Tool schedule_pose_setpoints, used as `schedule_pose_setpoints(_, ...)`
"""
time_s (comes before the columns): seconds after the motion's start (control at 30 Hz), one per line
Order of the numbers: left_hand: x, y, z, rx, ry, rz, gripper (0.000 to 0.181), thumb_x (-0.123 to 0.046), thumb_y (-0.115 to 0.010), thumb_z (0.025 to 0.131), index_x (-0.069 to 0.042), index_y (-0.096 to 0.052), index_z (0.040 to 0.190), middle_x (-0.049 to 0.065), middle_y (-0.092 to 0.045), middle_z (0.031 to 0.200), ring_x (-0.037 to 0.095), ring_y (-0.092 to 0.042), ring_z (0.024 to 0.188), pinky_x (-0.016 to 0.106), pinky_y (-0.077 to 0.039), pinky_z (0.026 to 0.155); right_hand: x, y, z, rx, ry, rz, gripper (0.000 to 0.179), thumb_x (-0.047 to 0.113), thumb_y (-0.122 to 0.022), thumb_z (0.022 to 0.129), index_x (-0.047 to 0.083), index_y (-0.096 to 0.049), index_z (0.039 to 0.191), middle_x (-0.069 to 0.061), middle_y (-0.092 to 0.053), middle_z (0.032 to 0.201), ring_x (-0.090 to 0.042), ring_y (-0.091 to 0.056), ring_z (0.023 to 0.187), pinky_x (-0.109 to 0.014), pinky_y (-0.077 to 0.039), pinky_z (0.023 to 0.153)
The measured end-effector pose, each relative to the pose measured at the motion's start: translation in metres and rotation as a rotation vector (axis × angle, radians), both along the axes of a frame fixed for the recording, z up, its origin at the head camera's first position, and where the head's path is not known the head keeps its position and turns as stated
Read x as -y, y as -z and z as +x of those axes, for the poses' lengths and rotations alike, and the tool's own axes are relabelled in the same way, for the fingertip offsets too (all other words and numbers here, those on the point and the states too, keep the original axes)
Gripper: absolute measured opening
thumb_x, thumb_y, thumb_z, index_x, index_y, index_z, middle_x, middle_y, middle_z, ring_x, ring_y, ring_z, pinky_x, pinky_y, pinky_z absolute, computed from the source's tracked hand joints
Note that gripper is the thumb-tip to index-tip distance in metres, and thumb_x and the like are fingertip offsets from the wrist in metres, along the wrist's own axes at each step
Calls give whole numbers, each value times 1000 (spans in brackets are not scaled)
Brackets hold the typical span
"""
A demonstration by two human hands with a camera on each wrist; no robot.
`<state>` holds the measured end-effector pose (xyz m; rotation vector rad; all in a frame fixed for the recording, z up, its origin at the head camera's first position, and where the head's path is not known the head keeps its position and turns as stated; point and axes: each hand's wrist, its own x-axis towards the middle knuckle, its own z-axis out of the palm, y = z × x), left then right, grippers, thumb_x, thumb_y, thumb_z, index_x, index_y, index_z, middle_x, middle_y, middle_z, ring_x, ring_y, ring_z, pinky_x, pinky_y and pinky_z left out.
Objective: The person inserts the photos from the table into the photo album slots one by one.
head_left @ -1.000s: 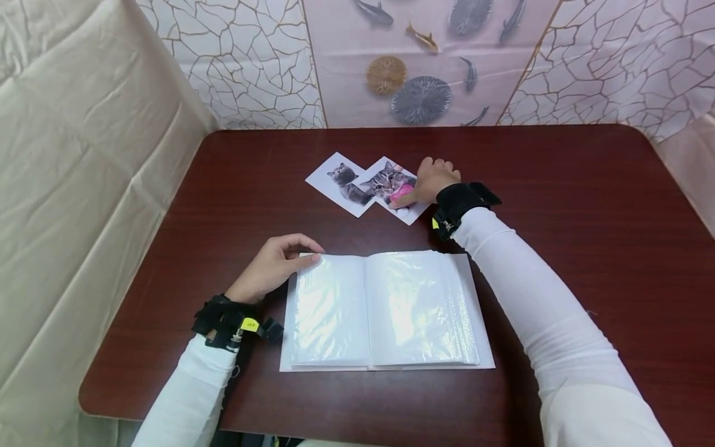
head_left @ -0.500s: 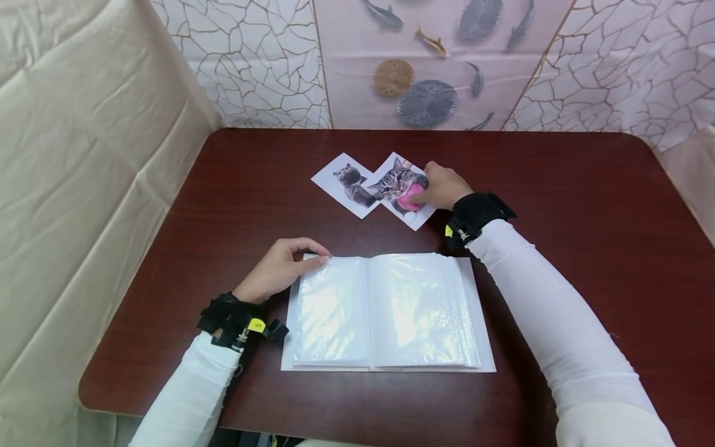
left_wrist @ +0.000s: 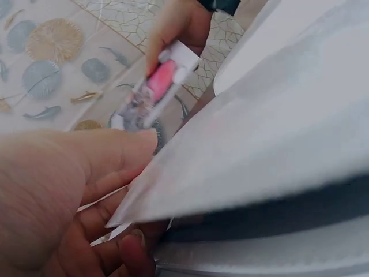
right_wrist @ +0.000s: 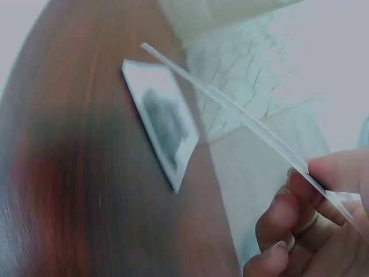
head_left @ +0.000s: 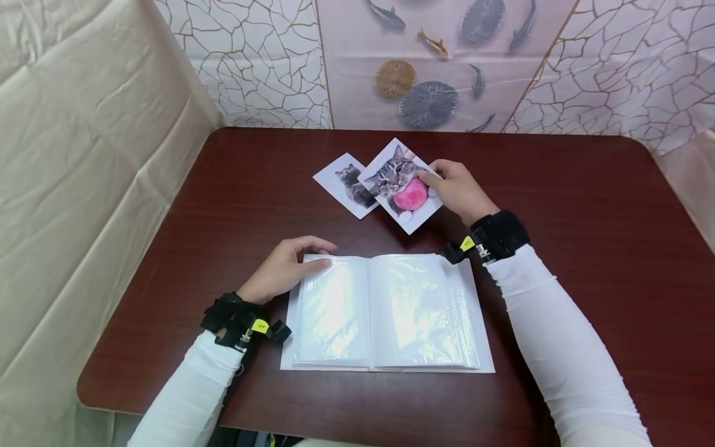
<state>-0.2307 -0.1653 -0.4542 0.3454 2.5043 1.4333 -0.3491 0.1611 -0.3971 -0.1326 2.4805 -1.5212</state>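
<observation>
A photo album (head_left: 424, 310) with clear plastic sleeves lies spread out near the table's front. My left hand (head_left: 287, 267) pinches its upper left corner, thumb on top; in the left wrist view the thumb (left_wrist: 115, 150) and fingers have the sleeve's corner between them. My right hand (head_left: 460, 189) pinches the right edge of a cat photo (head_left: 393, 180) with a pink patch, tilted up off the table. Seen edge-on in the right wrist view, this photo (right_wrist: 242, 118) sits between thumb and fingers. A second photo of a grey cat (head_left: 349, 180) lies flat, partly overlapped by the first.
The dark red-brown table (head_left: 586, 261) extends around the album on all sides. A patterned cloth (head_left: 357, 74) hangs behind its far edge, and a cream cloth (head_left: 84, 186) drapes on the left. Black straps with small cameras circle both wrists.
My right hand has lifted the pink-patched cat photo from the table and drawn it slightly toward me. The left hand stays at the album's corner. The grey cat photo has stayed put.
</observation>
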Motion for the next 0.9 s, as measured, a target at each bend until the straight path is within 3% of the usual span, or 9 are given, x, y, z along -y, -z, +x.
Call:
schedule_pose_setpoints(0.2, 1, 2, 0, 0, -4, -26, 18, -18, -71, 96, -22, -78, 113, -1, -71, 113, 21, -53, 87, 28, -43, 68, 14, -5, 18, 1, 11, -181, 25, 28, -55, 106, 4, -58, 106, 6, -62, 85, -6, -64, 72, -22, -54, 66)
schedule_pose_setpoints(0.37, -1, 2, -1, -11, -5, -20, 15, -17, -71, 96, -23, -80, 107, -4, -72, 109, 20, -57, 94, 30, -46, 74, 23, -1, 28, 10, -19, -264, 21, 26, -56, 105, 5, -58, 102, 6, -62, 82, -6, -64, 71, -22, -54, 65)
schedule_pose_setpoints(0.6, -2, 4, -2, 1, -9, -2, 16, -14, -73, 94, -20, -79, 108, -2, -73, 113, 18, -61, 105, 33, -51, 84, 32, 8, 34, 18, -63, -265, 20, 25, -56, 105, 6, -58, 102, 7, -62, 80, -5, -62, 70, -21, -53, 66)
schedule_pose_setpoints(0.73, -2, 4, -2, 11, -6, -2, 21, -15, -73, 94, -20, -78, 114, -2, -73, 118, 19, -61, 105, 34, -51, 85, 36, 11, 36, 31, -76, -251, 22, 27, -56, 105, 5, -58, 104, 6, -63, 83, -7, -64, 73, -21, -54, 68)
schedule_pose_setpoints(0.9, 0, 6, -2, 0, -4, 1, 18, -16, -73, 94, -18, -78, 111, 1, -73, 114, 20, -62, 103, 35, -52, 85, 39, 13, 36, 44, -96, -242, 24, 28, -56, 105, 4, -58, 106, 5, -64, 86, -7, -65, 76, -21, -53, 71)
